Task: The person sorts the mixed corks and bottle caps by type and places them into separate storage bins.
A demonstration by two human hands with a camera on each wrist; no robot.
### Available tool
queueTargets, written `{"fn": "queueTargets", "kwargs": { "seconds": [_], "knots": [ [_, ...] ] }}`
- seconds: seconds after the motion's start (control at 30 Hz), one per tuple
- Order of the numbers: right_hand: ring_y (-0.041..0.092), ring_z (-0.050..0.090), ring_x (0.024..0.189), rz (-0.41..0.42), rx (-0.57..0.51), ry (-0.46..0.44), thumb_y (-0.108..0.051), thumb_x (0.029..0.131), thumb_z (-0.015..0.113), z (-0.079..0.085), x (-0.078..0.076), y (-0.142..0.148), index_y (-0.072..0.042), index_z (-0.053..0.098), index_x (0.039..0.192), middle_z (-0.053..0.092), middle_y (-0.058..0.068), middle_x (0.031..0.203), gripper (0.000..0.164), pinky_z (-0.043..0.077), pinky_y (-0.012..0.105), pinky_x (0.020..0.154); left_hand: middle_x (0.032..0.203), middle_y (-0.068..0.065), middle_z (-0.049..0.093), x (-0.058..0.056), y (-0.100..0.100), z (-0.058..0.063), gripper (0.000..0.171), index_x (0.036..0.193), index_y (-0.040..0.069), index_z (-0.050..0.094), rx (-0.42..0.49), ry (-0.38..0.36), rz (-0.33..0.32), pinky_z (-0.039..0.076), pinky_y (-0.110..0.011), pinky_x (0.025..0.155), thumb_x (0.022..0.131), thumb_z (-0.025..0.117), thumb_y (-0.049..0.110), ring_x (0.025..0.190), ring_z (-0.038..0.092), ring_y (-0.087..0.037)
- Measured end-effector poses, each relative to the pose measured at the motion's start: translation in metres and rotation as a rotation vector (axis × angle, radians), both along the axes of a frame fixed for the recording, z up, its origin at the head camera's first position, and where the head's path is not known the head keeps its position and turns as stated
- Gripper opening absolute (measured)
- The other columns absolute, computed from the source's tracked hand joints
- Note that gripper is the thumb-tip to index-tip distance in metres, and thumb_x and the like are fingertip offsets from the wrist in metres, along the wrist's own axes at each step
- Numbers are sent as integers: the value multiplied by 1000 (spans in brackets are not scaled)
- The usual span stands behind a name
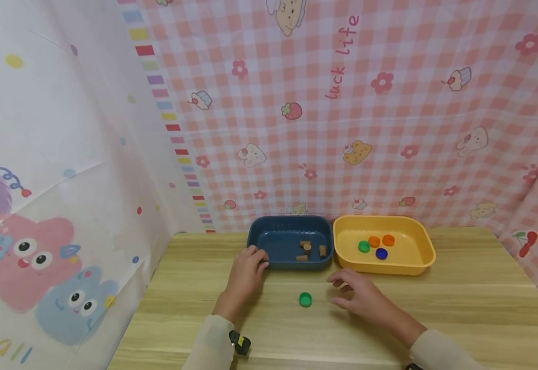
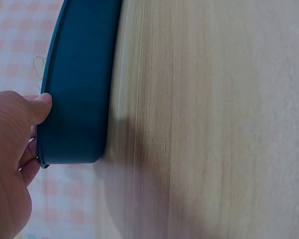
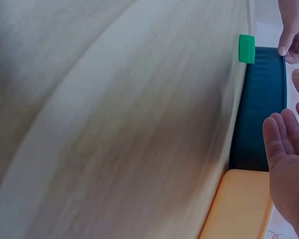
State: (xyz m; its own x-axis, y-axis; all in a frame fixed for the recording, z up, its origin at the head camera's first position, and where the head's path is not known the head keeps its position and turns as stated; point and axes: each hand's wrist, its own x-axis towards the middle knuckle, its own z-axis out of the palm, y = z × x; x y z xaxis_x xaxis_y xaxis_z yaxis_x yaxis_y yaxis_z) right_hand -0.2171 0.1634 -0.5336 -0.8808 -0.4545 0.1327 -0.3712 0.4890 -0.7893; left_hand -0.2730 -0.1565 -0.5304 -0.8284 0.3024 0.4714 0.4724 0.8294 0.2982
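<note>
My left hand point(image 1: 245, 271) pinches the near left rim of a dark blue tray point(image 1: 259, 226), thumb on the outer wall point(image 2: 79, 89) and fingers over the edge. Inside that tray lie several cork stoppers point(image 1: 322, 251). Above the table, just in front of a yellow tray point(image 1: 416, 257), my right hand point(image 1: 363, 298) hovers with relaxed fingers and holds nothing. A green bottle cap point(image 1: 305, 299) sits on the table between the hands, to the left of the right fingers. The right wrist view also has the green cap point(image 3: 246, 49) near the blue tray.
In the yellow tray lie two orange caps point(image 1: 388, 240), a green cap point(image 1: 364, 246) and a blue cap point(image 1: 382, 254). Both trays stand side by side at the back of the wood-grain table point(image 1: 472, 298). A pink checked cloth point(image 1: 324, 133) hangs right behind them.
</note>
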Motion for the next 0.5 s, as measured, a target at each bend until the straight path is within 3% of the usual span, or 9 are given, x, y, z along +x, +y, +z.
{"fn": "queueTargets", "kwargs": {
  "seconds": [0.2,0.37,0.5],
  "knots": [
    [25,62,105,38,34,-11,-21,84,75,-3,-3,-10,-12,59,122,63,7,116,43,54,35,88,84,3,56,0,0,1,7,88,17,66,3,-3,-18,43,-38,75,86,72,14,80,53,-18],
    [23,60,104,53,93,-3,-25,83,76,-3,-4,-19,-12,59,124,63,5,117,46,52,36,89,84,2,56,-1,0,1,6,88,16,67,3,16,-26,43,-38,74,86,72,14,79,53,-18],
    [20,58,105,67,135,-54,-29,83,76,-2,-6,-27,-14,58,127,62,3,121,50,51,38,90,84,2,56,-1,0,0,6,88,15,67,0,23,-28,43,-38,74,86,72,12,79,53,-18]
  ]
}}
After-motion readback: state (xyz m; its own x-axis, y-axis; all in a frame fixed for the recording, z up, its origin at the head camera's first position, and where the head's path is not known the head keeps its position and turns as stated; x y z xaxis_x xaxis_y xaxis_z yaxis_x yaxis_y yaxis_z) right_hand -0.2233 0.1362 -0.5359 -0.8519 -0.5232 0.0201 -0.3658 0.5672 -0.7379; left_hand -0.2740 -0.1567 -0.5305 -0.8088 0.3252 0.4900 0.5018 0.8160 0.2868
